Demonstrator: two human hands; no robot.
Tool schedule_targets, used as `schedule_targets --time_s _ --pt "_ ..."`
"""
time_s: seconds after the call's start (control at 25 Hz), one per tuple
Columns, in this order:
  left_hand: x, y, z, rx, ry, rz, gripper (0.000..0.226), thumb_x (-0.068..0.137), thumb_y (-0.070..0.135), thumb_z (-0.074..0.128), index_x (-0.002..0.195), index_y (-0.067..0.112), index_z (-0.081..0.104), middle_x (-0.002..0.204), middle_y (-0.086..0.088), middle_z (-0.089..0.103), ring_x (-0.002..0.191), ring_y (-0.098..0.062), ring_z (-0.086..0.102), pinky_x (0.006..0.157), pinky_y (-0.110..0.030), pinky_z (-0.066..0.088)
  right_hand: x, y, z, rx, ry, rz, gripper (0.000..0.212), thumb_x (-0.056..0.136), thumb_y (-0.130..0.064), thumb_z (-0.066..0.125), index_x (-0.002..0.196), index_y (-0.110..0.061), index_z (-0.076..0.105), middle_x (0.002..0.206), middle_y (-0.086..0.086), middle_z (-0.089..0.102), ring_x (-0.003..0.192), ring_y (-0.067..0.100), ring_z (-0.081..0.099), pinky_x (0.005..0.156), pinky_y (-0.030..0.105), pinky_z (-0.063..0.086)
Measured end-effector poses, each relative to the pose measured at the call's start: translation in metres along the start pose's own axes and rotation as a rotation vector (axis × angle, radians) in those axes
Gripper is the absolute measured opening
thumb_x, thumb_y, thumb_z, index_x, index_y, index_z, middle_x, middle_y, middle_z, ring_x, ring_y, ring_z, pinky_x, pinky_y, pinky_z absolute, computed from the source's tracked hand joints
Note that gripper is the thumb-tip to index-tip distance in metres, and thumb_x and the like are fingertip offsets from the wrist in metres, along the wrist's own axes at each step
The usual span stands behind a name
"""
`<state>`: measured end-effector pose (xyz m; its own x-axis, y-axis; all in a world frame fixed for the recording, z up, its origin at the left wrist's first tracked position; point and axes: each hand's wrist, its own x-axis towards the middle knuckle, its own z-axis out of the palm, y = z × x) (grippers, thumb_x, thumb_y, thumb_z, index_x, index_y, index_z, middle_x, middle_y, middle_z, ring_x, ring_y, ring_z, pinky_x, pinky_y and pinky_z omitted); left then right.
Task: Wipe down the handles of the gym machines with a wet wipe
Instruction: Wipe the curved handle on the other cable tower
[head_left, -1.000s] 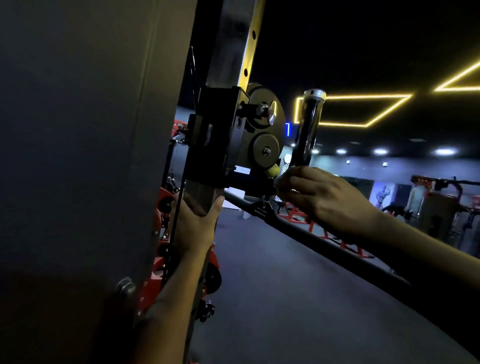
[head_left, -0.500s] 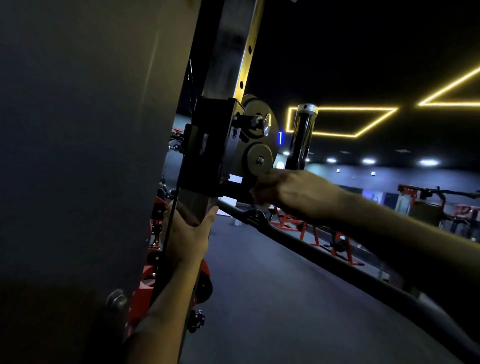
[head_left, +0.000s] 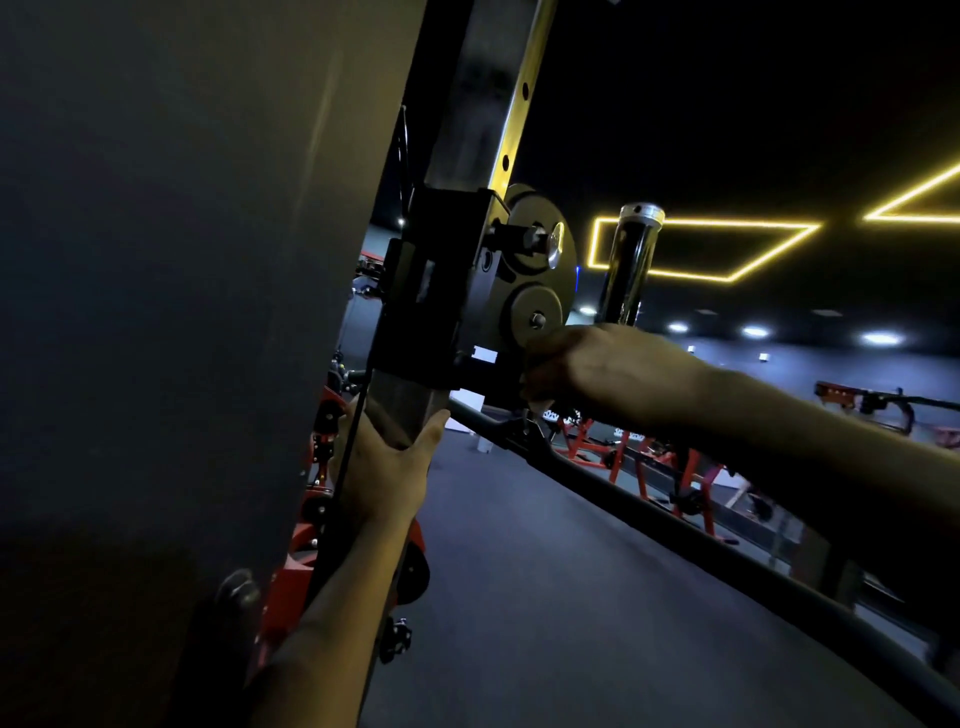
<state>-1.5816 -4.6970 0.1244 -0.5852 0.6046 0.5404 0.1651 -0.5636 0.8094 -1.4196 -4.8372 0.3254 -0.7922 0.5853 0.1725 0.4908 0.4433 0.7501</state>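
Beside the upright post (head_left: 462, 156), the left hand (head_left: 382, 473) grips its lower part. The right hand (head_left: 597, 371) has slid left since a second ago, fingers curled at the handle (head_left: 631, 265) base under the carriage (head_left: 431, 291); no wipe shows.

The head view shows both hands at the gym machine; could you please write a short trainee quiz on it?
1. True or false: the left hand grips the upright post.
2. Where is the right hand? A) on the floor B) at the black carriage, below the small disc C) atop the chrome sleeve
3. Is a wet wipe visible?

Key: 1 true; 2 B; 3 no, none can be made out in this dim view.
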Motion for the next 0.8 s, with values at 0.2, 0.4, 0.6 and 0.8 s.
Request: schedule_targets --time_s 0.2,0.4,0.6,0.8 --pt "0.003 -0.004 0.002 0.018 0.001 0.0 0.101 0.056 0.099 0.053 0.134 0.037 0.037 0.133 0.002 0.055 0.119 -0.023 0.058 0.089 -0.044 0.054 0.035 -0.007 0.016 0.34 0.175 0.271 0.016 0.095 -0.021 0.069 0.109 -0.015 0.075 0.109 0.006 0.073 0.099 0.021 0.069 0.087 0.04 0.056" --pt "-0.002 -0.001 0.0 0.031 -0.019 0.017 0.101 0.07 0.081 0.064 0.15 0.029 0.032 0.148 -0.002 0.048 0.129 -0.027 0.053 0.069 -0.017 0.04 0.081 -0.005 0.026 0.444 0.223 0.345 0.01 0.091 -0.017 0.073 0.101 -0.016 0.075 0.103 0.005 0.072 0.094 0.023 0.069 0.079 0.037 0.054" --pt "-0.004 0.006 -0.002 0.009 -0.036 -0.002 0.101 0.073 0.074 0.067 0.154 0.025 0.031 0.149 -0.004 0.047 0.128 -0.025 0.055 0.06 -0.011 0.03 0.076 0.001 0.024 0.466 0.148 0.283 0.008 0.091 -0.014 0.072 0.098 -0.016 0.074 0.101 0.002 0.072 0.095 0.018 0.068 0.083 0.036 0.055" --pt "-0.003 0.001 -0.004 0.006 -0.042 0.002 0.111 0.058 0.099 0.051 0.145 0.032 0.035 0.142 -0.002 0.052 0.126 -0.025 0.055 0.087 -0.036 0.052 0.048 0.006 -0.016 0.214 -0.108 0.1 0.015 0.092 -0.008 0.065 0.101 -0.015 0.075 0.103 0.001 0.072 0.093 0.018 0.068 0.079 0.035 0.057"
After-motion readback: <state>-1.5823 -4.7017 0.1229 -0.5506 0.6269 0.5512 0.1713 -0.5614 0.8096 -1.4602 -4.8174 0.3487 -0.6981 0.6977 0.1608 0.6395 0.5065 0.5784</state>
